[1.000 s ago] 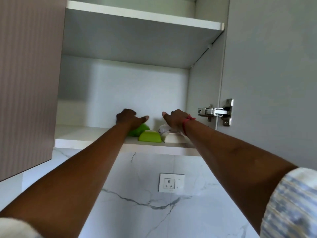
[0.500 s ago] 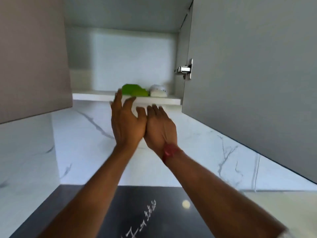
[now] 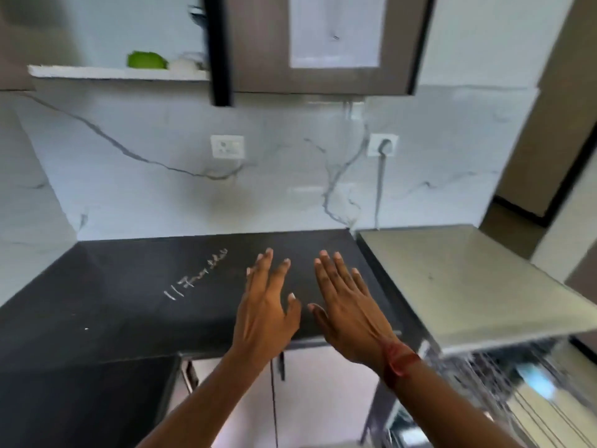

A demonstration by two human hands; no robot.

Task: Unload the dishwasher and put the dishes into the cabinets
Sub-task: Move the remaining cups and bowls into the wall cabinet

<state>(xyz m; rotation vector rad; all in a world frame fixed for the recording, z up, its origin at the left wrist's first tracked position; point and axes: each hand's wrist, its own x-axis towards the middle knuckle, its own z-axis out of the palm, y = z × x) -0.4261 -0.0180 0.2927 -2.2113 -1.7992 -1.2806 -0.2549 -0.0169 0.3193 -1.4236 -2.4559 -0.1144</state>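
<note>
Left hand [image 3: 265,313] and right hand [image 3: 347,313]: hovering side by side above the black counter [image 3: 129,302], fingers straight and spread, gripping nothing; judged to be readying for another pick. Green bowl [image 3: 147,60]: sitting on the cabinet shelf [image 3: 97,72], upper left, glossy and rounded, with a white dish [image 3: 185,63] lying just beside it on its right, blurred; both appearing stowed where the task is asking. Rack [image 3: 478,367]: showing at lower right beneath the steel top [image 3: 468,279], wires blurring, a pale blue item [image 3: 534,381] lying inside, suggesting unloading is not yet finishing.

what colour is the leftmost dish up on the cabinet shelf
Bright green; the rounded green dish sits on the white cabinet shelf, seen in the head view.
</note>
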